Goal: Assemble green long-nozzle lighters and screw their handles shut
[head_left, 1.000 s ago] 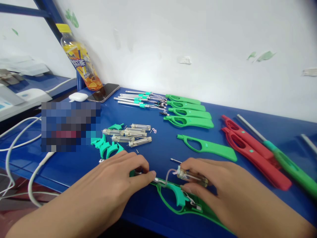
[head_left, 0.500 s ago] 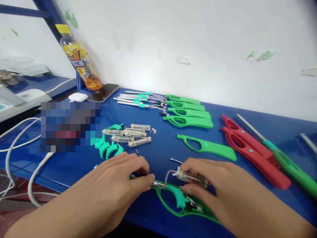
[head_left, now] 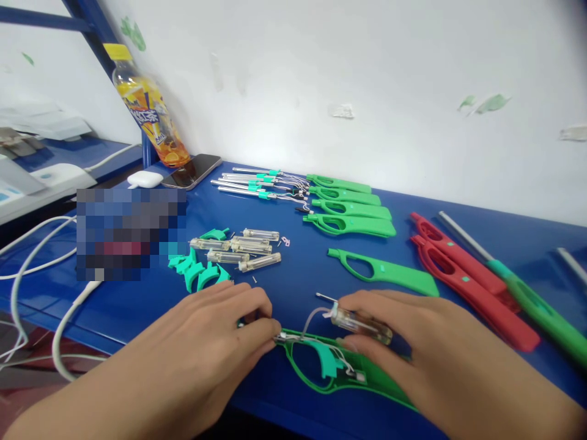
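My left hand (head_left: 224, 336) is closed, thumb and fingers pinched over the narrow end of an opened green lighter shell (head_left: 380, 382); the pinched spot is hidden. A teal trigger (head_left: 326, 360) sits beside the shell's loop, with white wires (head_left: 342, 356) and a small metal-ended part near it. My right hand (head_left: 403, 342) grips a clear fuel tank (head_left: 360, 324) between thumb and fingers, just above the shell. From the tank's end a thin bent tube (head_left: 312, 315) runs down to the shell's neck. A thin metal rod (head_left: 324, 297), probably a screwdriver shaft, pokes out behind the tank.
Loose fuel tanks (head_left: 251, 245) and teal triggers (head_left: 195, 275) lie beyond my left hand. Farther back are metal tubes with wires (head_left: 245, 186) and green shells (head_left: 351, 225). Red shells (head_left: 477, 293) and a green lighter (head_left: 536, 299) lie right. A bottle (head_left: 149, 110) and phone (head_left: 195, 171) stand back left.
My right hand has shifted the fuel tank slightly right and down. The trigger sits a little farther left, and more of the white wires shows. My left hand keeps its pinch.
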`<move>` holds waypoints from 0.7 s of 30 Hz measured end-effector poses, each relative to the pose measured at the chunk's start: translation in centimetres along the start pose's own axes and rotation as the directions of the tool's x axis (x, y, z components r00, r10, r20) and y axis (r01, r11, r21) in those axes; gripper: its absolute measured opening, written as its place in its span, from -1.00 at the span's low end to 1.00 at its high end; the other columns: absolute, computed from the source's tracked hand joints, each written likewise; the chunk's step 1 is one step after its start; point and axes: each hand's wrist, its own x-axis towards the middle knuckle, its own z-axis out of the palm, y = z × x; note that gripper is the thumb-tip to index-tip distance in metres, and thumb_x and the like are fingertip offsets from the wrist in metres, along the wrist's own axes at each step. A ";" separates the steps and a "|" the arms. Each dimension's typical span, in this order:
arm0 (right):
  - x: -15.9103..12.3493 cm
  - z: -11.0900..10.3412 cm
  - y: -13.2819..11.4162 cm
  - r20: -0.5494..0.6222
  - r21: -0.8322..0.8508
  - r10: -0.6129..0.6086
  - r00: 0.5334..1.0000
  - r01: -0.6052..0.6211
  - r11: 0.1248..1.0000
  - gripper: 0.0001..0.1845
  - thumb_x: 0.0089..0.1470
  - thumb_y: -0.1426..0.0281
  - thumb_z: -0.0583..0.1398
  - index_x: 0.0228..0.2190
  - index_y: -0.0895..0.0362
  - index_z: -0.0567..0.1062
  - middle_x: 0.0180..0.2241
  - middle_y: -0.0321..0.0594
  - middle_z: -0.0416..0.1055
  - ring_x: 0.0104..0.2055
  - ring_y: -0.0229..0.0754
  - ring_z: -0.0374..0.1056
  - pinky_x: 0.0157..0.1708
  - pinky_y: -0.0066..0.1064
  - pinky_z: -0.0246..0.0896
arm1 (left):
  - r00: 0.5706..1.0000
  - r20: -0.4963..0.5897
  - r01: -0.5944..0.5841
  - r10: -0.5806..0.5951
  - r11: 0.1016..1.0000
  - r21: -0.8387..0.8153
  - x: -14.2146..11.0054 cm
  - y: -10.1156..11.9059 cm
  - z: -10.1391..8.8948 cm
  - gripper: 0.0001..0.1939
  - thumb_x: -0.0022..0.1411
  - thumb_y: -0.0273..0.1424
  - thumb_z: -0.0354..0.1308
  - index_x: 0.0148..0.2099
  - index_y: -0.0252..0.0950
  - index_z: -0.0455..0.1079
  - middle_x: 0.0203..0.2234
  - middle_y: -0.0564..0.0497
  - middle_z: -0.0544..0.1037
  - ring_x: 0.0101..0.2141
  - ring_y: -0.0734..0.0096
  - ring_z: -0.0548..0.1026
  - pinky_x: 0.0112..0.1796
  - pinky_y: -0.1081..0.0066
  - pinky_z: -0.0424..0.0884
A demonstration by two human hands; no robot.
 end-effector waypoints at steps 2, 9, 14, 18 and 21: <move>-0.1 -0.1 0.2 -0.030 -0.035 -0.006 1.000 0.005 0.999 -0.64 0.13 0.44 0.39 -0.03 -0.03 0.58 -0.16 -0.29 0.72 -0.34 0.02 0.67 -0.56 -0.26 0.49 | 0.996 0.088 0.004 -0.005 1.000 0.011 -0.2 -0.3 -0.2 -0.67 0.51 -0.58 0.04 0.10 -0.09 0.50 -0.03 0.02 0.55 -0.08 0.28 0.52 -0.05 0.30 0.44; -0.4 -0.3 0.2 -0.054 -0.033 0.010 0.998 -0.011 0.999 -0.75 0.21 0.37 0.34 -0.07 -0.06 0.57 -0.17 -0.32 0.73 -0.34 0.01 0.68 -0.61 -0.30 0.43 | 0.998 0.052 0.042 -0.044 0.998 0.047 -0.5 -0.5 -0.4 -0.72 0.51 -0.53 0.04 0.01 -0.10 0.53 -0.05 0.01 0.57 -0.08 0.28 0.54 -0.04 0.31 0.45; -0.4 -0.2 0.4 -0.043 0.026 0.028 0.999 -0.027 0.999 -0.81 0.29 0.36 0.26 -0.08 -0.10 0.60 -0.15 -0.39 0.72 -0.26 -0.04 0.68 -0.46 -0.30 0.51 | 1.000 0.010 0.011 -0.013 0.993 0.119 -0.3 0.0 -0.3 -0.74 0.58 -0.41 0.04 0.17 -0.08 0.46 0.03 0.02 0.58 0.04 0.22 0.53 0.12 0.22 0.42; -0.5 -0.2 0.4 -0.012 0.038 0.038 0.999 -0.037 0.999 -0.80 0.32 0.34 0.23 -0.07 -0.11 0.62 -0.15 -0.38 0.71 -0.25 -0.06 0.68 -0.46 -0.29 0.51 | 0.998 -0.053 0.045 -0.040 0.995 0.087 0.2 0.7 0.2 -0.72 0.61 -0.32 0.03 0.26 -0.07 0.40 0.09 0.00 0.55 0.10 0.18 0.51 0.23 0.12 0.37; -0.5 -0.3 0.3 0.005 0.032 0.046 0.999 -0.046 0.998 -0.79 0.31 0.34 0.23 -0.07 -0.12 0.63 -0.16 -0.37 0.70 -0.25 -0.04 0.67 -0.49 -0.27 0.51 | 1.000 -0.007 0.007 -0.007 0.999 0.033 0.5 0.8 0.7 -0.72 0.59 -0.42 0.03 0.22 -0.08 0.41 0.06 0.00 0.55 0.06 0.22 0.51 0.27 0.12 0.34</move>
